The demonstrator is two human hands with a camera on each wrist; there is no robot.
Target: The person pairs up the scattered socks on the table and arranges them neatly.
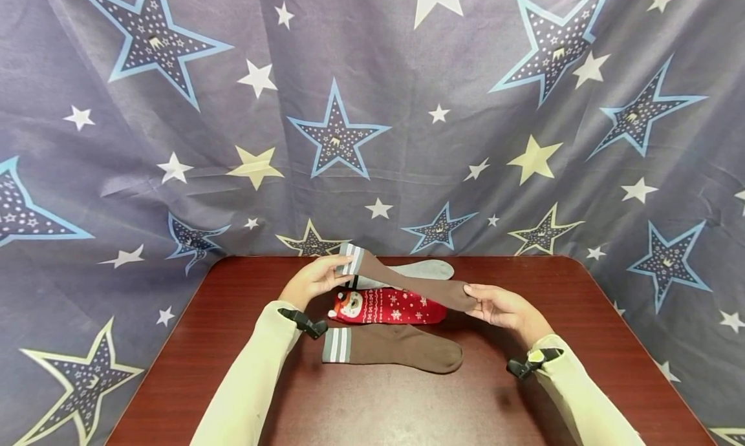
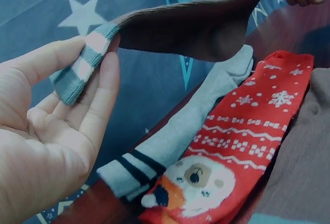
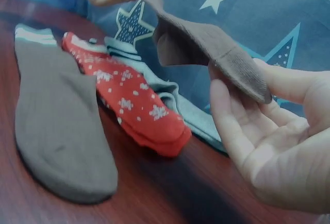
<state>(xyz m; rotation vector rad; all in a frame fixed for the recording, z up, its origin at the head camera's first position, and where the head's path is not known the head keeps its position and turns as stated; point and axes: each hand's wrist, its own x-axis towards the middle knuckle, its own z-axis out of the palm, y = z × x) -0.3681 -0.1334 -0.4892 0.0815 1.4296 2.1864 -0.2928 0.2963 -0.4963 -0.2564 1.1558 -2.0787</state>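
Note:
A brown sock (image 1: 407, 281) with a striped grey-and-white cuff is stretched between both hands, above the table. My left hand (image 1: 317, 281) pinches the cuff between thumb and fingers, as the left wrist view shows. The toe end is gripped by my right hand (image 1: 500, 307), thumb on top and fingers underneath. Beneath the held sock lies a red sock (image 1: 401, 306) with white snowflakes and a bear face. Nearer the front, a second brown sock (image 1: 401, 349) with the same striped cuff lies flat. A light grey sock (image 1: 427, 269) with black bands lies at the back, partly hidden.
The socks rest on a reddish-brown table (image 1: 233, 368) with rounded far corners. Behind it hangs a grey-blue curtain (image 1: 361, 45) printed with stars. Black straps (image 1: 305, 323) circle both wrists over light sleeves.

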